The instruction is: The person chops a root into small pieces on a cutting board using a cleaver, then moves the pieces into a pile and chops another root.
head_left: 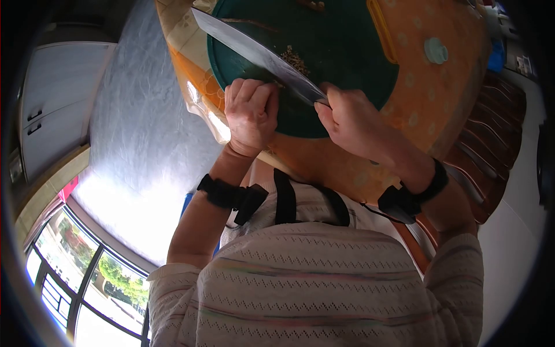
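A large knife (pixel 248 49) is in my right hand (pixel 350 118), whose fingers are wrapped round the handle. Its blade slants up to the left over a round green cutting board (pixel 352 63). My left hand (pixel 251 110) is closed at the board's near left edge, knuckles beside the blade. Whatever its fingers pinch is mostly hidden. Small chopped brown bits (pixel 295 59) lie in a heap just behind the blade. Further back on the board are a thin brown stick (pixel 248 24) and another brown piece (pixel 312 5).
An orange patterned cloth (pixel 416 98) covers the table under the board. A yellow strip (pixel 383 32) runs along the board's right side. Beyond it stands a pale green-white bottle or cap (pixel 435 51). Brown slatted wooden seating (pixel 485 139) is at the right.
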{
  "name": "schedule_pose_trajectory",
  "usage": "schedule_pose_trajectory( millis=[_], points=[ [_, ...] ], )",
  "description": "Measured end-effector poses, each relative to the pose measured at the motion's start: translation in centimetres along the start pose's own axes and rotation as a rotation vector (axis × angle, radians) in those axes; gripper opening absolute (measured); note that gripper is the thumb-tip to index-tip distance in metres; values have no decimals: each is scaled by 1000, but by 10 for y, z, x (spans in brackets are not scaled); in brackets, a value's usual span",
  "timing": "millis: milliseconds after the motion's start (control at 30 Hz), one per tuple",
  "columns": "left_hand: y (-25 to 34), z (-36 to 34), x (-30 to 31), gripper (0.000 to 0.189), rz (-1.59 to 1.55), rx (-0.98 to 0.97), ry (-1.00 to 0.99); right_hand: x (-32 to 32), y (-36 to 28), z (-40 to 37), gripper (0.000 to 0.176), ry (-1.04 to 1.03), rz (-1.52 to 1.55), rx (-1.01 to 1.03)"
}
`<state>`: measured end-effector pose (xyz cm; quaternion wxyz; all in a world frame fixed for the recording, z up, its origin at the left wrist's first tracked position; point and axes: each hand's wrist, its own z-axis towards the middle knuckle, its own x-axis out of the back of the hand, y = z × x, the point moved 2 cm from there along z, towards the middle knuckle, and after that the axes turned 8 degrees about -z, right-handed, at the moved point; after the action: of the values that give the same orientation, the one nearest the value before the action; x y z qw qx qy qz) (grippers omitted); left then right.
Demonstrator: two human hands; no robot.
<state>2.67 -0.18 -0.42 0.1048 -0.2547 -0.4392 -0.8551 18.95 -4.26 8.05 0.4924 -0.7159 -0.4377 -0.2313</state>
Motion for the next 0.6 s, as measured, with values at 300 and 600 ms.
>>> schedule_pose_trajectory(
  millis=[300, 600],
  points=[
    [1, 0, -1, 15, -16, -8, -8, 2, -3, 0, 6, -61, -7, 11],
    [3, 4, 2, 14, -16, -8, -41, -25, -10, 1, 9, 37, -157, 48]
  ],
)
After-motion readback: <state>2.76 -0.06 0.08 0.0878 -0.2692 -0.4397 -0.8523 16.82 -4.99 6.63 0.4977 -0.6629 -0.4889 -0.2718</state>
